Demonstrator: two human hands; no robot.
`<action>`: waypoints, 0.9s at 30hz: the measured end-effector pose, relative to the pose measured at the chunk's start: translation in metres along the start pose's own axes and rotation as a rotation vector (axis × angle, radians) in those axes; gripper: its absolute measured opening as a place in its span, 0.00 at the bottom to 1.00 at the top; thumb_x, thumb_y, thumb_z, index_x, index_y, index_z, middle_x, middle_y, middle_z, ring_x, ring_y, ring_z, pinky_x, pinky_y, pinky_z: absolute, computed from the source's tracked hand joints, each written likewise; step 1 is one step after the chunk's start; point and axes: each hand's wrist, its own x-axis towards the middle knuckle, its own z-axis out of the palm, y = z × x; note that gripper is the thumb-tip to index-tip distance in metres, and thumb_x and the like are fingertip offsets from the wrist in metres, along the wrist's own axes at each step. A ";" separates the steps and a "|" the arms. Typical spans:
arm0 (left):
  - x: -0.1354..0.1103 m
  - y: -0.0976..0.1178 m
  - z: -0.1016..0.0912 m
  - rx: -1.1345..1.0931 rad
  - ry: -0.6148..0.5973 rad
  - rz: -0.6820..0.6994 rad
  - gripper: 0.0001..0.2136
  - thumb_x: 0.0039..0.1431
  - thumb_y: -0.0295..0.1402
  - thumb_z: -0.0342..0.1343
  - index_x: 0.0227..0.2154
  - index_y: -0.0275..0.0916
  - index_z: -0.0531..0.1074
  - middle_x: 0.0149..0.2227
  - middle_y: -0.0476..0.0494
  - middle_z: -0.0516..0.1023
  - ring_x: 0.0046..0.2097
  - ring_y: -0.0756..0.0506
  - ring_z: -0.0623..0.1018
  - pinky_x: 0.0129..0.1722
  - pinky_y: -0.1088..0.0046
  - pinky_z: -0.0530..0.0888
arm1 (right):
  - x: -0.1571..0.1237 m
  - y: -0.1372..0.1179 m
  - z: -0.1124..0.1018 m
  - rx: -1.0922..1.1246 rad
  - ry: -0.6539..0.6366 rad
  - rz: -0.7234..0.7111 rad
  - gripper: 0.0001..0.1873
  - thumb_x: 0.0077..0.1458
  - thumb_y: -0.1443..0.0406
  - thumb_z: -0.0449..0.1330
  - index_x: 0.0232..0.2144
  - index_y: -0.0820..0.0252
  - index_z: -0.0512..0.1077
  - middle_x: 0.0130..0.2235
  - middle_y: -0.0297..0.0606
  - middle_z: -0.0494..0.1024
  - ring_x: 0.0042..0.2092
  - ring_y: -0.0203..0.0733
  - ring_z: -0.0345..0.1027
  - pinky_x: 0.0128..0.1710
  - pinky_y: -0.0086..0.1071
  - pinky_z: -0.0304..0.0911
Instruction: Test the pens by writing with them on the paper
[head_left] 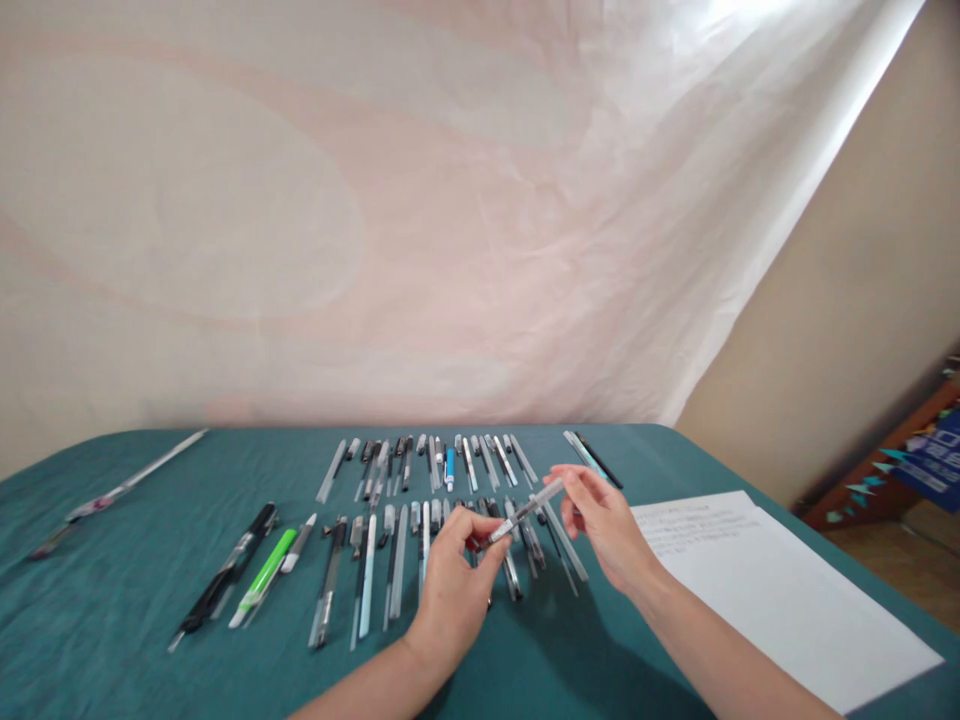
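Both my hands hold one clear pen (525,512) just above the table. My left hand (456,585) pinches its near, lower end with curled fingers. My right hand (604,528) pinches its far, upper end between thumb and fingertips. The pen slants up to the right over a row of several pens (390,560) laid side by side on the teal tablecloth (112,620). A second row of several pens (427,462) lies farther back.
A white sheet of paper (780,595) with faint writing lies at the right. A green highlighter (264,576) and a black pen (229,575) lie left of the rows. A long thin stick (124,488) rests at the far left. A pale cloth hangs behind.
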 end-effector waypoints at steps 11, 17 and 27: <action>-0.001 -0.005 0.001 -0.035 -0.039 0.013 0.04 0.50 0.31 0.54 0.29 0.39 0.70 0.28 0.49 0.69 0.31 0.48 0.69 0.32 0.73 0.67 | -0.020 0.006 0.009 -0.614 -0.262 -0.469 0.19 0.54 0.65 0.50 0.49 0.54 0.63 0.41 0.39 0.72 0.34 0.39 0.67 0.35 0.31 0.63; -0.008 0.003 0.002 -0.112 -0.311 0.122 0.21 0.45 0.31 0.60 0.46 0.46 0.68 0.34 0.47 0.70 0.33 0.48 0.70 0.37 0.71 0.69 | -0.013 0.004 0.003 -0.587 -0.186 -0.371 0.15 0.54 0.65 0.49 0.45 0.56 0.65 0.41 0.40 0.74 0.35 0.40 0.69 0.33 0.32 0.64; -0.015 0.019 -0.006 -0.103 -0.531 0.327 0.20 0.55 0.28 0.50 0.51 0.47 0.63 0.40 0.42 0.72 0.39 0.46 0.72 0.42 0.71 0.68 | -0.013 0.003 0.004 -0.494 -0.225 -0.267 0.12 0.54 0.62 0.50 0.41 0.55 0.66 0.38 0.37 0.75 0.33 0.39 0.69 0.30 0.29 0.62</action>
